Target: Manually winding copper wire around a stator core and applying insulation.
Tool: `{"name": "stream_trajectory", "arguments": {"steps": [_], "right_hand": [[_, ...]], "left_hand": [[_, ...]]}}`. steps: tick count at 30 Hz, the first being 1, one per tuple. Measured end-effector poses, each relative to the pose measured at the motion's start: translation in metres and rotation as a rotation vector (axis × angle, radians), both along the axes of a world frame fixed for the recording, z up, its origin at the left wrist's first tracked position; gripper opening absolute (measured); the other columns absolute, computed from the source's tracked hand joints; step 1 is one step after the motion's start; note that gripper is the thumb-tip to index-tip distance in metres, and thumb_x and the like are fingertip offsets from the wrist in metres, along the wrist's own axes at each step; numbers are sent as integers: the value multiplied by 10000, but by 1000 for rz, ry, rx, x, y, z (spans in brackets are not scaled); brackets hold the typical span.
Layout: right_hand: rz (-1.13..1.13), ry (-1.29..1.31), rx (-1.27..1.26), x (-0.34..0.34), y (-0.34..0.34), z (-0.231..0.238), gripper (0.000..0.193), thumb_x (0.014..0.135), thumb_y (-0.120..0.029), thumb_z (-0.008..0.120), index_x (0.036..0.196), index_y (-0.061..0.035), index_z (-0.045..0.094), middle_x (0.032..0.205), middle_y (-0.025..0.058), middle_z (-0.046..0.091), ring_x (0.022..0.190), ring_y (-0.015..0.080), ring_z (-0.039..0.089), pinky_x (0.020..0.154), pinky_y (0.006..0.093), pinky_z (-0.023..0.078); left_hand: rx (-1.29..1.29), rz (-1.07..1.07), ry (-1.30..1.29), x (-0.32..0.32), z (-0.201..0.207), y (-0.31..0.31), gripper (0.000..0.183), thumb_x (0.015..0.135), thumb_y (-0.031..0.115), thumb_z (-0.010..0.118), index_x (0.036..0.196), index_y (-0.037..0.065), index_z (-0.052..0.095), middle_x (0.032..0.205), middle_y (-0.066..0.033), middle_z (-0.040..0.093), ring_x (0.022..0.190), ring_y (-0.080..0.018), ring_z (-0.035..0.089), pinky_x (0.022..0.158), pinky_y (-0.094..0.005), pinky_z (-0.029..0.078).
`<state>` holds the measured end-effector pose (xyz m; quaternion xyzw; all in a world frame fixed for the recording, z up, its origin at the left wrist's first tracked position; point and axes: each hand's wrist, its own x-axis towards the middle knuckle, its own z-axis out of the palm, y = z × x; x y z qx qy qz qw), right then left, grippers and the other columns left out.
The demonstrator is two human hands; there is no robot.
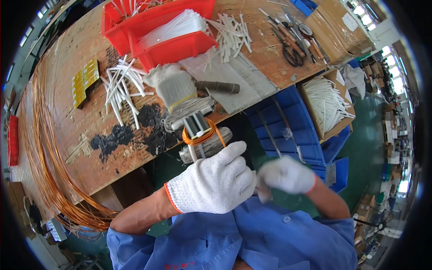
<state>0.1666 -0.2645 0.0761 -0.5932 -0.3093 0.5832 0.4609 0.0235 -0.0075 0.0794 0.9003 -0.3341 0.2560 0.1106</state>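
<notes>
Blue work shirt [270, 234] is closest to us, both gloved hands just past it. Left hand [216, 180] is mostly curled; a copper strand [220, 136] runs down to its index finger, but can't tell what's inside the grip. Right hand [288, 174] is a blur off to the right, so no clue how open it is or what it's got. Copper coil [192, 141] sits around grey rods [193, 126] just beyond the left hand, by the bench [135, 150] edge. Looks like coil winding or tidying to me; next move probably calls for controlling that strand.
</notes>
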Motion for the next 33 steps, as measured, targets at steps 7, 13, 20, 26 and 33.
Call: {"name": "stream_trajectory", "arguments": {"steps": [7, 13, 20, 26, 33], "right_hand": [[-282, -1599, 70, 170, 134, -70, 224, 1054, -235, 666, 1239, -154, 763, 1117, 148, 745, 1079, 387, 739, 919, 496, 601], [-7, -1705, -69, 261, 204, -97, 229, 1020, -225, 716, 1239, -233, 778, 1179, 150, 711, 1136, 378, 723, 945, 524, 594], [-249, -1484, 485, 203, 151, -82, 145, 1001, -173, 773, 1138, -126, 777, 1180, 101, 772, 1116, 318, 738, 965, 442, 601], [-696, -288, 407, 76, 4, -34, 108, 1120, -92, 658, 1139, -8, 722, 1030, 40, 758, 850, 110, 674, 837, 282, 575], [-824, -617, 6, -10, -119, -15, 265, 1017, -149, 792, 1251, -31, 753, 960, 18, 706, 768, 121, 652, 715, 303, 540]], "left_hand": [[-59, 40, 31, 8, 8, -7, 165, 773, 105, 827, 927, 63, 786, 722, -18, 538, 775, -248, 639, 883, -400, 605], [-43, 28, 98, 15, 22, -8, 149, 768, 107, 837, 902, 81, 779, 706, 1, 490, 653, -199, 564, 622, -352, 507], [-71, 25, 254, 27, 27, -17, 219, 776, 189, 802, 980, 117, 766, 719, -1, 524, 632, -193, 589, 554, -360, 449], [-205, 72, 492, 49, 37, -50, 232, 819, 79, 821, 1046, 124, 799, 779, -47, 655, 647, -279, 704, 551, -409, 535], [-239, 112, 713, 68, 51, -95, 107, 929, 71, 806, 1033, 83, 826, 778, -107, 664, 677, -321, 706, 587, -416, 539]]}}
